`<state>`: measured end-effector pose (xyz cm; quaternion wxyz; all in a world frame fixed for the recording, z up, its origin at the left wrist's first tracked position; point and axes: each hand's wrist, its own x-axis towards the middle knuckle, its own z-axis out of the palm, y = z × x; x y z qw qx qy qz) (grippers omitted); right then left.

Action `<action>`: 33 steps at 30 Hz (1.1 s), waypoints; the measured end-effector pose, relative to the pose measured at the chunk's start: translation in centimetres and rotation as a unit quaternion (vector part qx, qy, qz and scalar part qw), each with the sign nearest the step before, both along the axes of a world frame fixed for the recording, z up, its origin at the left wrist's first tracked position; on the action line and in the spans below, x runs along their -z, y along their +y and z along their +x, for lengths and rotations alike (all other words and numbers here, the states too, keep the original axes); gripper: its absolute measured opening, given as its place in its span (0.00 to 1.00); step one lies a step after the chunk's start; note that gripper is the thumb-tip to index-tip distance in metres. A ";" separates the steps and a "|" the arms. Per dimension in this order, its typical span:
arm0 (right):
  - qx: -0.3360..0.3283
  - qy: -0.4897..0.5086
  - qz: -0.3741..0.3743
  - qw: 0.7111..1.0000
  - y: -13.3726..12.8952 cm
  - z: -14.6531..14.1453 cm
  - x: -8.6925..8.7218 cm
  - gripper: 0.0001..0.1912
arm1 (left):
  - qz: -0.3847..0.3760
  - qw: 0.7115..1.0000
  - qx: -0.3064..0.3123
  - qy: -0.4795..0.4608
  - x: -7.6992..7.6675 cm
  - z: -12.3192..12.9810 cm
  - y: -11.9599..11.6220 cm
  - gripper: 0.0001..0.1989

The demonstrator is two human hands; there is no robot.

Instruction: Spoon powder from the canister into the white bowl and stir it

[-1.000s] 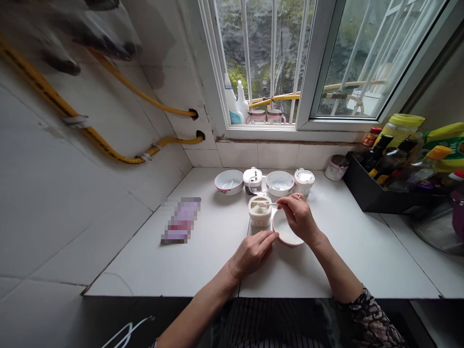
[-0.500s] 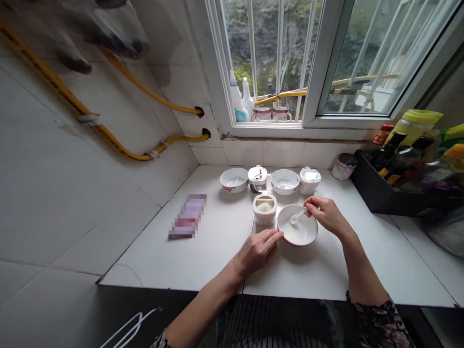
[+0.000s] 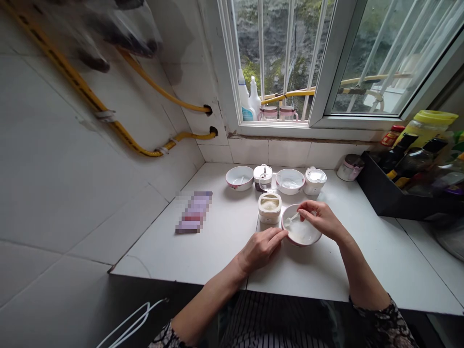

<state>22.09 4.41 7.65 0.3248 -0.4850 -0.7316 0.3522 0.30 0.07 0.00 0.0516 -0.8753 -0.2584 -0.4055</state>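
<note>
Between the fingertips of my right hand (image 3: 319, 218) is a small white spoon (image 3: 289, 222), its scoop end tilted down inside a white bowl (image 3: 308, 238). Some whitish contents lie in the bottom of that bowl; I cannot tell what they are. My left hand (image 3: 264, 245) grips the bowl's near left rim, fingers together. Just left of the bowl stands a seasoning jar (image 3: 269, 216) with its top open and pale grains inside. Behind it are a second bowl (image 3: 239, 181) with a spoon in it, a dark-filled jar (image 3: 263, 182), a third bowl (image 3: 290, 186) and a lidded white jar (image 3: 315, 181).
A black box (image 3: 384, 198) of bottles stands on the right of the white counter (image 3: 203, 256). Near it is a glass jar (image 3: 350, 167). A blurred purple packet (image 3: 195, 211) lies on the left. Yellow pipes (image 3: 123, 135) run along the left wall.
My right hand has moved left over the bowl, carrying the spoon's scoop toward its left inner wall. The left hand keeps its place at the rim. The whole view has shifted slightly.
</note>
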 end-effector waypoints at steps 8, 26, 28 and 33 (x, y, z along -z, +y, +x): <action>-0.026 0.051 -0.011 0.998 -0.1 -0.7 0.4 0.12 | -0.008 1.000 -0.001 0.003 0.1 0.0 0.0 0.15; -0.031 -0.042 -0.004 0.999 0.0 1.5 -0.6 0.09 | -0.006 1.000 -0.004 0.008 -0.2 -0.2 -0.2 0.15; -0.022 -0.043 -0.010 0.999 0.0 1.8 -0.6 0.09 | -0.006 1.000 -0.002 0.008 -0.3 -0.3 -0.3 0.15; -0.038 -0.066 -0.019 0.997 -0.2 1.6 -0.8 0.09 | -0.008 1.000 0.000 0.008 -0.3 -0.3 -0.3 0.15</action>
